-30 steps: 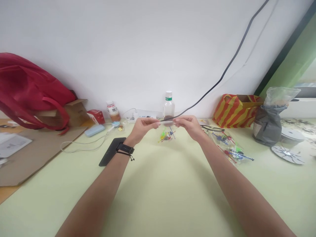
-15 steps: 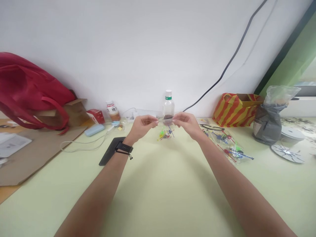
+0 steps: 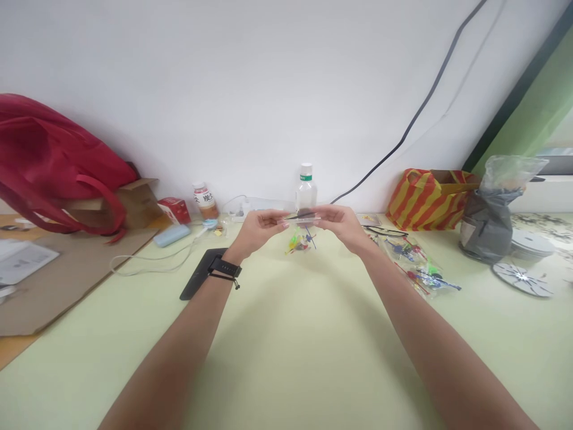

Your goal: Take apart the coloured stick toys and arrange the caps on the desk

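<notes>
My left hand (image 3: pixel 262 230) and my right hand (image 3: pixel 338 224) are raised over the table, facing each other. Thumbs and fingers of both pinch the top edge of a small clear plastic bag (image 3: pixel 304 221). Its mouth shows as a narrow dark gap between the hands. Below that edge, small yellow-green, red and blue plastic pieces (image 3: pixel 302 240) show; they appear to be inside the bag, though its clear walls are hard to make out. A black watch and a cord are on my left wrist.
Behind the hands stands a clear bottle (image 3: pixel 306 191). To the right lie bags of colourful pieces (image 3: pixel 427 278), glasses (image 3: pixel 385 231), a striped bag (image 3: pixel 430 200) and a grey bag (image 3: pixel 486 227). Leftward are a black phone-like slab (image 3: pixel 197 280), a white cable (image 3: pixel 152 266) and a red backpack (image 3: pixel 54 161).
The bag's top edge, a thin line half a second ago, now shows a wider dark gap. My fingers have shifted slightly, with the right fingers stretched further toward the left hand.
</notes>
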`<state>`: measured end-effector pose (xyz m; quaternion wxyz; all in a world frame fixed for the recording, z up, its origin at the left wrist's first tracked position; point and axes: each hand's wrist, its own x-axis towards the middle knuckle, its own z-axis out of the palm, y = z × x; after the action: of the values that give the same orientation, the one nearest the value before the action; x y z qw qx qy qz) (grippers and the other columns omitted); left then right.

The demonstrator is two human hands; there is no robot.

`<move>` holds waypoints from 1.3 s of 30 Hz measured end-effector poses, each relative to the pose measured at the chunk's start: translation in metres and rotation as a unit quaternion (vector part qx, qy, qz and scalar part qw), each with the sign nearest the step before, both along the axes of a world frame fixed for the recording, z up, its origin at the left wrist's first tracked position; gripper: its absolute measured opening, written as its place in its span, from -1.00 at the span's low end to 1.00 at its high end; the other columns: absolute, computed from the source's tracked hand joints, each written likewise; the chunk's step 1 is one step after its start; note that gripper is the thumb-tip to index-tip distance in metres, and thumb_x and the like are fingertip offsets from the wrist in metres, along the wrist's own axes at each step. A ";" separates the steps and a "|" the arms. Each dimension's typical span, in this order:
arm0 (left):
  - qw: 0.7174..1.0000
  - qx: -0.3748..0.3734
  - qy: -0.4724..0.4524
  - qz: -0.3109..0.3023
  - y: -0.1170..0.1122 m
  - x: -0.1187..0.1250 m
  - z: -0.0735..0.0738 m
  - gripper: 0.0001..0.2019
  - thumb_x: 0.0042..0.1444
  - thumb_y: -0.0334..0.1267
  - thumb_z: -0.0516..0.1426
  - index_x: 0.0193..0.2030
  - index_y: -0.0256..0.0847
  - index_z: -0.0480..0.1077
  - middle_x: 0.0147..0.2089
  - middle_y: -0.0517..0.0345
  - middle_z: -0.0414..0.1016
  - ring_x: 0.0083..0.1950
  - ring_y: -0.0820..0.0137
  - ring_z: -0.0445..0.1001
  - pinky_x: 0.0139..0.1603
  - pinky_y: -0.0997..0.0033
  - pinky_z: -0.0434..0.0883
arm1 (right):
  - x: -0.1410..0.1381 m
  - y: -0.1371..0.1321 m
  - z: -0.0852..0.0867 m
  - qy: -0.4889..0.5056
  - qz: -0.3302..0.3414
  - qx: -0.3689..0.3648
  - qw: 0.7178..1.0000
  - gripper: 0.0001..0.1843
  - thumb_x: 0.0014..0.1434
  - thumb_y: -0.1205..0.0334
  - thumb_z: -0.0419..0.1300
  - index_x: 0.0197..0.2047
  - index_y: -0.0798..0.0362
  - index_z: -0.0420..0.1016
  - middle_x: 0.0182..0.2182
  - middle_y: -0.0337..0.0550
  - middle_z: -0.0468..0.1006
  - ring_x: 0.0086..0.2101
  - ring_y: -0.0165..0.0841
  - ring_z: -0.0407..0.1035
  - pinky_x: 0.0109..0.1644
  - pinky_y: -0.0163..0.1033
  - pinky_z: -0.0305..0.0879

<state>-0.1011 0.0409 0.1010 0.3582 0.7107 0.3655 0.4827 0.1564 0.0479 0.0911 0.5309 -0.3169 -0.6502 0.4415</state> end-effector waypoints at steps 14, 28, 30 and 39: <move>1.000 -0.005 -0.020 0.010 -0.001 0.001 0.000 -0.66 0.01 -0.03 0.43 -0.16 -0.22 0.69 -0.17 -0.05 0.69 -0.14 0.22 0.59 -0.07 0.23 0.52 | 0.002 -0.002 0.004 0.001 -0.029 0.000 1.000 -0.83 0.01 0.18 0.37 -0.31 -0.01 0.77 -0.39 -0.12 0.70 -0.28 -0.22 0.53 -0.14 -0.13 0.41; 0.999 0.029 0.030 0.017 0.005 0.003 -0.004 -0.68 0.07 -0.03 0.39 -0.17 -0.24 0.67 -0.19 -0.03 0.69 -0.18 0.22 0.64 -0.03 0.20 0.57 | -0.003 -0.004 0.006 -0.075 -0.036 0.062 0.995 -0.73 0.11 -0.02 0.40 -0.26 0.01 0.70 -0.26 -0.10 0.69 -0.26 -0.22 0.53 -0.09 -0.11 0.44; 1.000 0.022 0.007 0.017 0.004 0.003 -0.003 -0.69 0.05 -0.06 0.40 -0.16 -0.23 0.68 -0.18 -0.04 0.70 -0.18 0.23 0.63 -0.04 0.20 0.57 | -0.003 -0.006 0.007 -0.053 -0.039 0.047 0.997 -0.76 0.07 0.03 0.42 -0.26 0.00 0.72 -0.27 -0.10 0.70 -0.25 -0.21 0.53 -0.09 -0.10 0.44; 1.000 -0.015 -0.021 0.004 -0.003 0.002 0.004 -0.68 -0.06 -0.06 0.46 -0.23 -0.23 0.70 -0.19 -0.07 0.71 -0.13 0.16 0.65 -0.04 0.19 0.58 | 0.002 -0.005 0.008 -0.017 -0.035 0.050 0.998 -0.79 0.05 0.19 0.34 -0.23 -0.06 0.77 -0.29 -0.15 0.70 -0.23 -0.22 0.52 -0.08 -0.10 0.43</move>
<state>-0.0992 0.0384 0.1048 0.3743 0.6938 0.3676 0.4933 0.1582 0.0433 0.0995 0.5498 -0.3197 -0.6695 0.3839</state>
